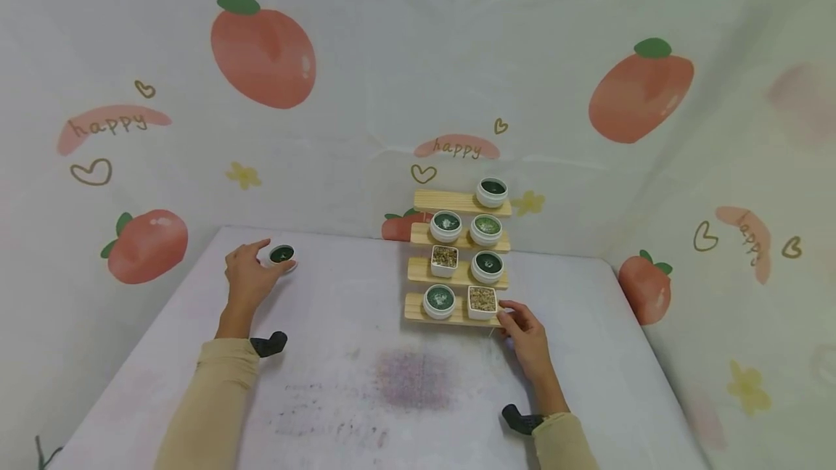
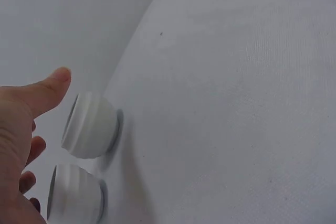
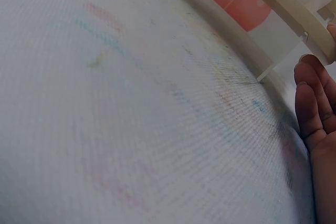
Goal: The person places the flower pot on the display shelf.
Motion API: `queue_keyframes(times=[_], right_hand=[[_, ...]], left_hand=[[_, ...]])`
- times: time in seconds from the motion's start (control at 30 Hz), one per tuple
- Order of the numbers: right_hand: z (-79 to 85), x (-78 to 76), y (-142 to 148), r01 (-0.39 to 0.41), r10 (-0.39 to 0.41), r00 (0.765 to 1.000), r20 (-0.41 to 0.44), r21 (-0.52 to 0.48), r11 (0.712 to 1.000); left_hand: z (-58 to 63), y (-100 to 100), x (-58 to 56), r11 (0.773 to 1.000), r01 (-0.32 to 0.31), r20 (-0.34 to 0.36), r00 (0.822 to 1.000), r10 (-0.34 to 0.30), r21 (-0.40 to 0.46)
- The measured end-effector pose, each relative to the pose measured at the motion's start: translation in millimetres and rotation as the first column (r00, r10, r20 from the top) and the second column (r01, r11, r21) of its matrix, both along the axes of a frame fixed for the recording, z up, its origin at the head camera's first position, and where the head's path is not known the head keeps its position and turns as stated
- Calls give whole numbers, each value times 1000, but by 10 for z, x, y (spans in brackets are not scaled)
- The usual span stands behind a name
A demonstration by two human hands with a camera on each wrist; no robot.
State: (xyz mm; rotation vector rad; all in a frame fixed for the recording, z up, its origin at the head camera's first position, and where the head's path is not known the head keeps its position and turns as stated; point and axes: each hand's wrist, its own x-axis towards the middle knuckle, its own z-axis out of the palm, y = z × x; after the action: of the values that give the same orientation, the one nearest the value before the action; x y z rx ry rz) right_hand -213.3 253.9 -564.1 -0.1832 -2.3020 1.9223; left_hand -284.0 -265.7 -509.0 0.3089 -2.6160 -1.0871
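Note:
My left hand [image 1: 251, 278] reaches round a small white round pot [image 1: 282, 255] with dark green contents, on the table's left. In the left wrist view the raised thumb [image 2: 52, 85] stands apart from that pot, and a second white pot [image 2: 76, 195] is beside it, mostly hidden from the head view. At the right end of a tiered wooden stand [image 1: 418, 307], my right hand [image 1: 529, 343] has its fingertips by the lowest board, close to a white square pot [image 1: 482, 302] of tan grains. Right-hand fingers [image 3: 307, 103] are below the board end; contact is unclear.
Higher boards carry several more pots: a round one [image 1: 492, 193] on top, a light green one [image 1: 486, 229], and a square one [image 1: 445, 260] with speckled contents. Behind the table [image 1: 326, 383] hangs a fruit-printed cloth [image 1: 366, 78].

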Motion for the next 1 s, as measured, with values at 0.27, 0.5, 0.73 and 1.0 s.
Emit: queue_keyframes(times=[0.27,0.5,0.73,1.0], right_hand=[[142,53,-34,-9,10,1000,17,-40,999],[270,107,-71,-29,30,999,16,-25,999],[264,116,-77,-21,21,1000,11,-38,999],[265,123,-81,-26,27,1000,15,-43,999]], left_hand=[[34,10,-66,1000,17,88,996,-16,-12],[-4,58,-70,998,4,95,995,2,-67],[-112,42,-97,996,-8,34,999,11,-92],[-78,92,-60,996,-12,13,1000,13,-90]])
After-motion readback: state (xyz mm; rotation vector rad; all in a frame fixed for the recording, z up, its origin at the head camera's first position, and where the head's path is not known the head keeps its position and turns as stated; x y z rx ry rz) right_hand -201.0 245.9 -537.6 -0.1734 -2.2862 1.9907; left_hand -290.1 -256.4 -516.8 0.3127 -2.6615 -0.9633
